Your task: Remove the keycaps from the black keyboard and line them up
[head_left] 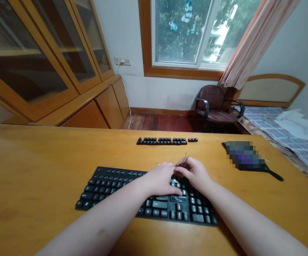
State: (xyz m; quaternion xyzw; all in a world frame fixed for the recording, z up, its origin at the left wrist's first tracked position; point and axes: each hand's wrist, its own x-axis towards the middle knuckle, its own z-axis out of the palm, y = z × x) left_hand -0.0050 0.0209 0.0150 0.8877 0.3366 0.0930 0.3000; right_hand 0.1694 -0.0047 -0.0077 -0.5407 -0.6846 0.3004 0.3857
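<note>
A black keyboard (159, 205) lies on the wooden desk, its top-row key positions bare of caps. My left hand (161, 179) rests palm down over its upper right part, with the thumb stretched out on the keys and the fingertips near my other hand. My right hand (196, 174) is closed in a pinch at the keyboard's upper right edge. Thin bent wires of what looks like a keycap puller (186, 156) stick up from its fingers. The puller's lower part is hidden. Loose black keycaps (161, 141) stand in rows behind the keyboard.
On the desk (49, 153), a dark pouch (243, 156) with a strap lies at the right, partly blurred. Beyond the far edge are a maroon armchair (212, 101) and a bed (297, 131). A glass-door cabinet (87, 89) stands at the left.
</note>
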